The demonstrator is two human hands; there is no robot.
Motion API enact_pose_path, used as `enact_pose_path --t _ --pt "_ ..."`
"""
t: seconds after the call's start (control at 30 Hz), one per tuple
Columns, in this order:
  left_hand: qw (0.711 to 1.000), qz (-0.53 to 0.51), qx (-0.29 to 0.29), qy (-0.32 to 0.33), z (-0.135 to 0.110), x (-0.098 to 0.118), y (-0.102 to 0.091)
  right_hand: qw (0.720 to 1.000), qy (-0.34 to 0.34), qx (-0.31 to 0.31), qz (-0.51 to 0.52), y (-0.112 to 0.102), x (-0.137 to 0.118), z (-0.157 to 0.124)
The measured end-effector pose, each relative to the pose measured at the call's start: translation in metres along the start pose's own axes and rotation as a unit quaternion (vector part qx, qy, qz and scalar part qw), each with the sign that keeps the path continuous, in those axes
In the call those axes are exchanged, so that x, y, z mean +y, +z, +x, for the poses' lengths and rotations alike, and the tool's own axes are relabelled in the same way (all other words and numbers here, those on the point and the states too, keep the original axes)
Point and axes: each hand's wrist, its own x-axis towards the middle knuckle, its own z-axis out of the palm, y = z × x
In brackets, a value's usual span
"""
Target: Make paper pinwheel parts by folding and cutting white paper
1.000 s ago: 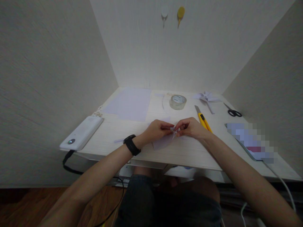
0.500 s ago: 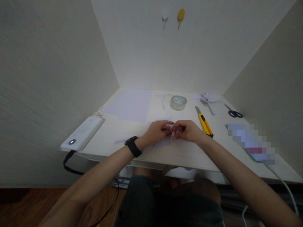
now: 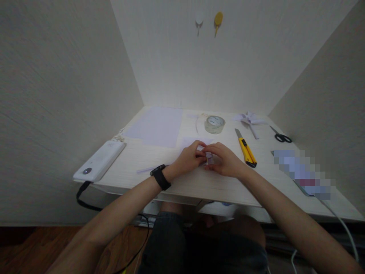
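Folded white paper (image 3: 210, 156) sits between my two hands, just above the table. A flat part of the paper shows beyond my fingers, and the rest is hidden behind them. My left hand (image 3: 190, 158), with a black watch (image 3: 160, 177) at its wrist, pinches the paper from the left. From the other side, the fingers and thumb of my right hand (image 3: 226, 160) curl around its right edge. A thin paper strip (image 3: 146, 168) lies left of my hands. To the right rests a yellow box cutter (image 3: 247, 152) with its blade out.
Behind my hands stands a tape roll (image 3: 215, 125). White paper sheets (image 3: 159, 125) lie at the back left, a paper pinwheel (image 3: 249, 120) and scissors (image 3: 281, 136) at the back right. A white power bank-like device (image 3: 99, 161) and a blurred-out phone (image 3: 302, 173) flank the table.
The paper has turned: its flat part now shows beyond my hands rather than below them. My right hand's fingers have shifted and reach further over the paper. Other things stay put.
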Motion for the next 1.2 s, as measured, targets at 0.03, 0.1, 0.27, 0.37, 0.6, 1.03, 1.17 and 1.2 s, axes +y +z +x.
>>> enact_pose_path --t 0.03,0.1,0.27,0.37,0.6,1.03,1.17,1.2 --pt "1.000 -0.001 0.000 0.000 0.000 -0.001 0.000 1.000 0.002 0.002 0.000 0.000 0.000 0.000" --pt "1.000 -0.003 0.003 0.001 0.001 -0.002 0.000 1.000 0.016 0.006 -0.007 0.000 0.001 -0.001" --pt "1.000 -0.004 0.013 -0.008 0.001 -0.002 -0.001 0.999 0.027 0.017 -0.026 -0.002 0.000 -0.002" --pt "0.999 0.004 0.030 -0.023 0.000 0.001 -0.002 0.998 0.038 0.028 -0.037 -0.002 0.000 -0.002" --pt "0.997 0.047 0.047 -0.025 -0.001 0.002 -0.004 0.999 0.036 0.033 -0.025 -0.002 0.001 -0.001" --pt "0.994 0.096 0.055 0.006 -0.003 0.007 -0.004 0.983 0.155 0.069 0.077 -0.002 0.011 0.001" --pt "0.991 0.103 0.079 0.036 -0.004 0.015 -0.011 0.972 0.192 0.101 0.087 -0.002 0.017 0.003" --pt "0.990 0.113 0.076 0.039 -0.002 0.015 -0.012 0.970 0.195 0.112 0.096 -0.001 0.018 0.003"
